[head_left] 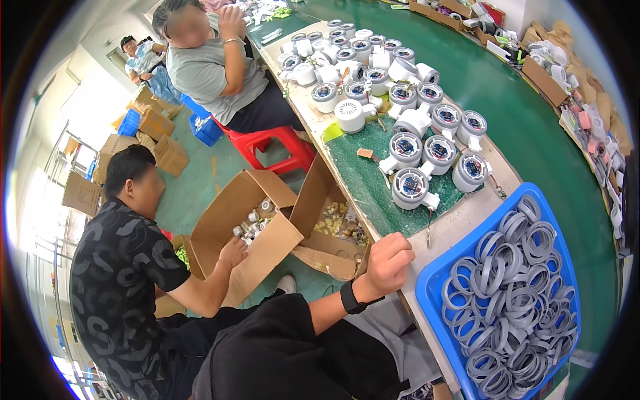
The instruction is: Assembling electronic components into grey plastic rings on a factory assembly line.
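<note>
My left hand [390, 261] is closed in a fist and rests on the near edge of the wooden table [460, 220], holding nothing. A black watch [351, 298] sits on its wrist. Just beyond the fist, several round white housings with circuit boards inside [411, 188] stand on a green mat [363, 180]. To the right of the hand is a blue bin [433, 280] full of grey rings [513, 293]. My right hand is out of view.
A person in a black patterned shirt [117, 267] crouches at the left with a hand [233, 252] on an open cardboard box [267, 250] of small parts. Another seated person in grey [213, 73] is farther back. More white housings [353, 60] fill the far table beside a green conveyor belt [533, 127].
</note>
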The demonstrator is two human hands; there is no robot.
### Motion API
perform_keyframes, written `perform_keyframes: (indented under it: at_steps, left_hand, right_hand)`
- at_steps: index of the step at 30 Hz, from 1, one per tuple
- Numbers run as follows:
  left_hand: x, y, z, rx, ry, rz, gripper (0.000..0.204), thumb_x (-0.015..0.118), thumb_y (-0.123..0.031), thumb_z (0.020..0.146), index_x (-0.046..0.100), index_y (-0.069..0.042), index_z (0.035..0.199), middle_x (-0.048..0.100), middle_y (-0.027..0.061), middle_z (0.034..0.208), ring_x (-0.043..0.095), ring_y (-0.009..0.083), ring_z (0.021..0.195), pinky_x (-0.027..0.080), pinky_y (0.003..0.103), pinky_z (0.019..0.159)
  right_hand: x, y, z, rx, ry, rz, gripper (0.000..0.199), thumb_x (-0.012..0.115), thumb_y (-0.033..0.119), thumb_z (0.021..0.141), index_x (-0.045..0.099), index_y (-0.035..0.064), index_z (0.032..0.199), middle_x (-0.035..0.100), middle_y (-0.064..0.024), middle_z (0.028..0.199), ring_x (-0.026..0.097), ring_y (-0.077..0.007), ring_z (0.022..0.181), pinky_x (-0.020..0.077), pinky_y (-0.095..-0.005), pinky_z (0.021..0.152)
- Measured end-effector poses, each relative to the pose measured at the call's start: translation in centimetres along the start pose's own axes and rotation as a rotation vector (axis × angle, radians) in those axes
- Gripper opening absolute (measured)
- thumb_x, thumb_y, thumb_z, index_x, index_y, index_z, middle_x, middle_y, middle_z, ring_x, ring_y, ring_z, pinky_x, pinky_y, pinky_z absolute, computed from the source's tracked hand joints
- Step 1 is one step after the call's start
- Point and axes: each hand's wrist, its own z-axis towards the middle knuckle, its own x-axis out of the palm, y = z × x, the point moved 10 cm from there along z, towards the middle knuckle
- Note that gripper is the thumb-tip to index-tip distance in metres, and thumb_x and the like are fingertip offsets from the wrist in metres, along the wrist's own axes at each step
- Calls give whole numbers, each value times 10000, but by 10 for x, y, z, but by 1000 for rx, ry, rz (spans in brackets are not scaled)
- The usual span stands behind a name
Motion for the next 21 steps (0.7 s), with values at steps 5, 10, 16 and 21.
perform_keyframes:
  at_steps: [5,10,16,21]
  left_hand:
    - [-2,-2,0,-6,-24,18,202,524,141,575,500,18,734,509,121,707,498,276,583,408,336,512]
    - [-2,-1,0,-52,-20,26,205,528,123,556,501,16,729,509,124,727,504,284,604,414,345,521]
    - [-3,1,1,-48,-10,41,194,528,117,551,505,14,714,506,124,726,505,281,605,410,345,515]
    - [0,-5,5,-12,9,44,208,516,133,564,506,18,738,509,125,718,499,271,584,401,328,501]
  right_hand:
    - [0,-3,0,12,1,12,274,514,210,937,613,-45,952,615,-156,935,560,-282,873,423,-399,855]
    - [-3,-3,0,-1,-12,-13,235,509,166,935,616,-43,954,615,-150,930,561,-274,872,424,-391,855]
    - [-4,-12,-2,33,-15,-26,218,501,144,934,616,-40,956,615,-148,931,561,-275,881,423,-392,860]
    - [-3,1,-2,53,-8,-54,207,504,135,935,619,-32,978,612,-158,969,564,-284,902,426,-391,861]
